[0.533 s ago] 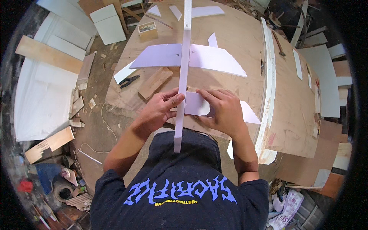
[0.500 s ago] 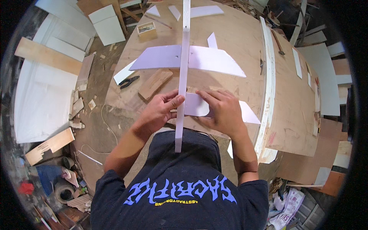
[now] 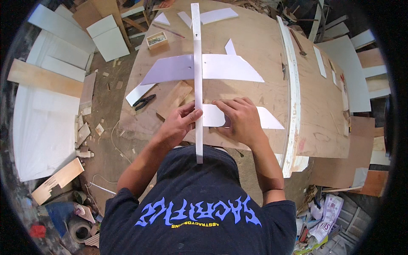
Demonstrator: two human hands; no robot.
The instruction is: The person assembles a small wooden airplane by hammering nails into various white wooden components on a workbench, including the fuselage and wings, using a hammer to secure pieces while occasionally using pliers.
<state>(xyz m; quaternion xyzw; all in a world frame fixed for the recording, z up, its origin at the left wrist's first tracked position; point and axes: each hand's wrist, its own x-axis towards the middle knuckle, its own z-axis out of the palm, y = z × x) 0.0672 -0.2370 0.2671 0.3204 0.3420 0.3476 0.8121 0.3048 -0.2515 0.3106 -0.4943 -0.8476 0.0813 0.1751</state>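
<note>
A long narrow white board (image 3: 198, 91) stands on edge, running away from my shirt over the table. The fingers of my left hand (image 3: 180, 123) are closed on its near part, thumb against its top edge. My right hand (image 3: 242, 118) grips a white panel with a slanted outer end (image 3: 212, 115), fingers on its far edge and thumb on its near edge. The panel's inner end meets the long board's right side. Farther off, two slanted white panels, a left one (image 3: 169, 69) and a right one (image 3: 229, 68), flank the long board.
On the wooden table (image 3: 263, 140) are black pliers (image 3: 143, 102), a wood block (image 3: 175, 98), a small box of hardware (image 3: 157, 40) and white offcuts (image 3: 219, 15). A long white bar (image 3: 291, 93) crosses at right, beside a hammer (image 3: 298, 42).
The view has shifted a little. The far end of the long board has swung slightly left and now shows whole. Both hands keep their grips.
</note>
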